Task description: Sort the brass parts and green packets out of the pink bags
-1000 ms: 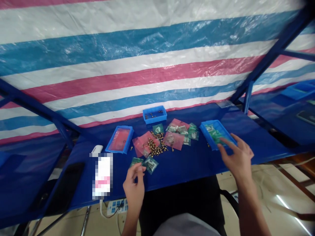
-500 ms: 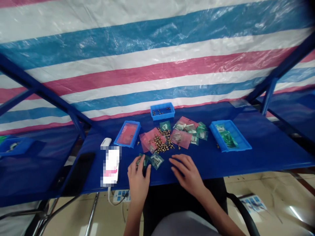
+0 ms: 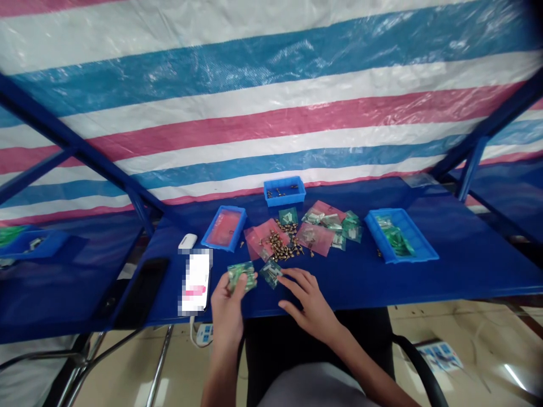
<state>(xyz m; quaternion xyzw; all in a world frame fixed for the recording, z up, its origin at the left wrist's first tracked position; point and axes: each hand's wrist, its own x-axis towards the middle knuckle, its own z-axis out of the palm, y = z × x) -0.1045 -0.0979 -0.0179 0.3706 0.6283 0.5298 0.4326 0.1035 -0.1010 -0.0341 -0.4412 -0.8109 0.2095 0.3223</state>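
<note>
My left hand (image 3: 227, 308) is closed on a small green bag (image 3: 241, 276), pinching it just above the blue table (image 3: 466, 254) near the front edge. My right hand (image 3: 309, 299) lies beside it with fingers spread, its fingertips touching a second small green bag (image 3: 271, 272) on the table. Just beyond both hands sits a heap of small brass parts (image 3: 280, 243) on pink bags (image 3: 258, 238).
Blue trays stand at the back: one with a pink bag (image 3: 224, 227), a small one with brass parts (image 3: 284, 191), one with green bags (image 3: 401, 234) at right. More bags (image 3: 335, 223) lie mid-table. A phone (image 3: 195, 281) and a black phone (image 3: 142, 291) lie at left.
My right hand came back from the right blue tray to the table's front and now touches the second green bag. My left hand has lifted its green bag a little.
</note>
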